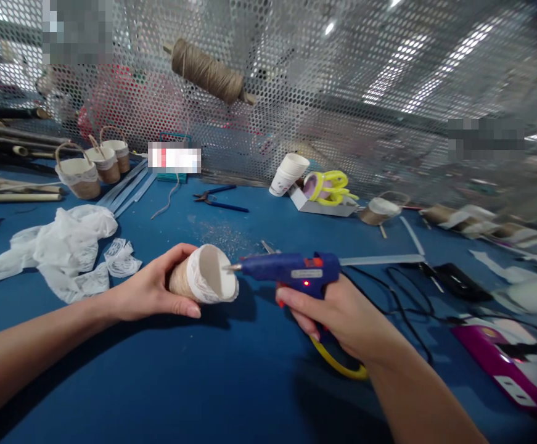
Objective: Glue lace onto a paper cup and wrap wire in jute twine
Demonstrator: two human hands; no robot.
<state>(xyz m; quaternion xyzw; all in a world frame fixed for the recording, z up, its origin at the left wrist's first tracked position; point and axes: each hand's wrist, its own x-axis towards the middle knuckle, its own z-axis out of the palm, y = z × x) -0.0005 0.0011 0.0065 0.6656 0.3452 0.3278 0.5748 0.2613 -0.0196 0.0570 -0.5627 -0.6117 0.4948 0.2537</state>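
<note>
My left hand (pixel 159 287) is closed around a paper cup (pixel 210 277) wrapped in twine with a white lace band at its rim. The cup is tipped sideways, its mouth facing right. In my right hand (pixel 330 308) is a blue hot glue gun (pixel 291 268) with a lit red light and a glue stick out of its back. The gun's nozzle points left into the cup's mouth, by the inner wall; I cannot tell if it touches. Left of the cup lies a heap of white lace (pixel 69 246). A yellow loop (pixel 342 364) shows beneath my right hand.
Several small twine-wrapped baskets (pixel 81 176) stand at the back left, near glue sticks (pixel 132 185). Pliers (pixel 222 200), stacked paper cups (pixel 286 176) and a white box (pixel 323 203) sit along the back. Black cables (pixel 402 308) and a magenta power strip (pixel 494 364) lie right. A perforated metal panel (pixel 268 117) bounds the table.
</note>
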